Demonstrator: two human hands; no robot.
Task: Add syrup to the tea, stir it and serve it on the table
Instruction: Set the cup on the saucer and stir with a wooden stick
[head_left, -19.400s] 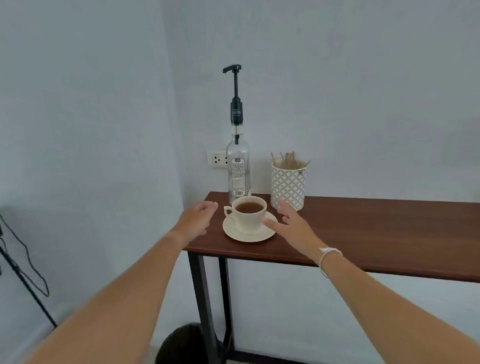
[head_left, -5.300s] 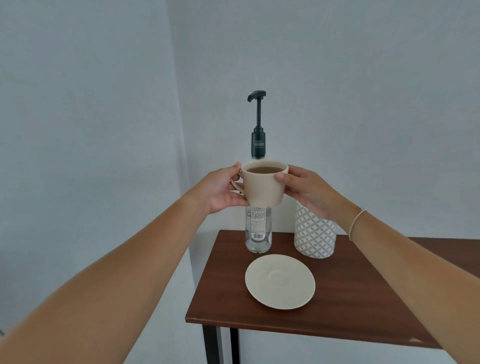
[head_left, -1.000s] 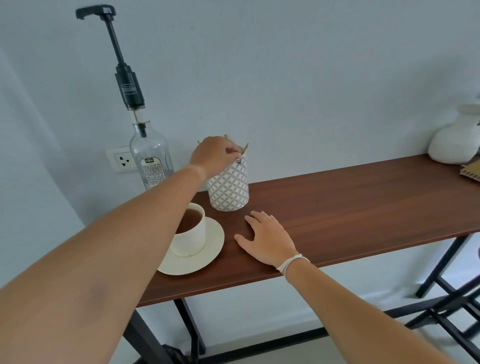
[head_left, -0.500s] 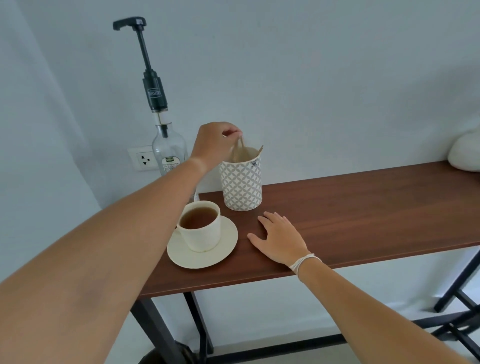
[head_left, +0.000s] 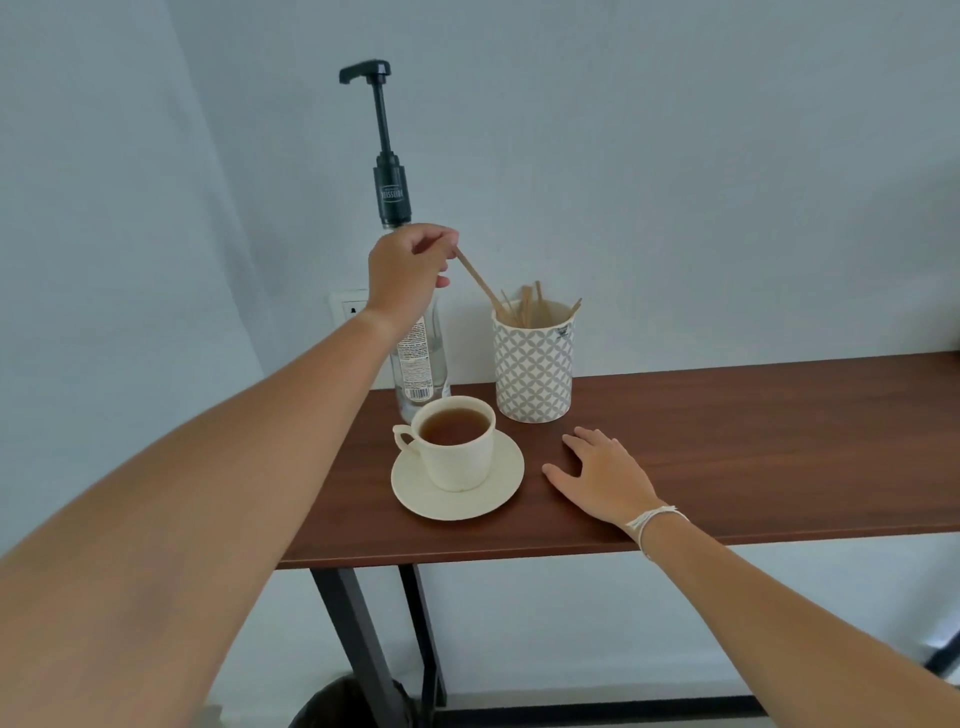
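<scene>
The left hand (head_left: 408, 275) pinches a thin wooden stir stick (head_left: 477, 279) whose lower end sits at the rim of the grey-and-white patterned holder (head_left: 534, 371), so the stirring step looks underway. Next, judging by the layout, the stick must clear the holder and travel near-left into the cream cup of brown tea (head_left: 456, 441) on its cream saucer (head_left: 457, 501). The right hand (head_left: 602, 475) lies flat, fingers spread, on the dark wooden table (head_left: 753, 447) beside the saucer; the clear pump-top syrup bottle (head_left: 415, 358) stands behind against a pale wall.

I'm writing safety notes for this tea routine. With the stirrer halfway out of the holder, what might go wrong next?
1. The stir stick is pinched only at its top by the left hand; its lower end, still at the patterned holder's rim, may snag other sticks.
2. The cup is nearly full, so stirring may slop tea onto the saucer.
3. The left forearm, swinging back, may knock the syrup bottle.
</scene>
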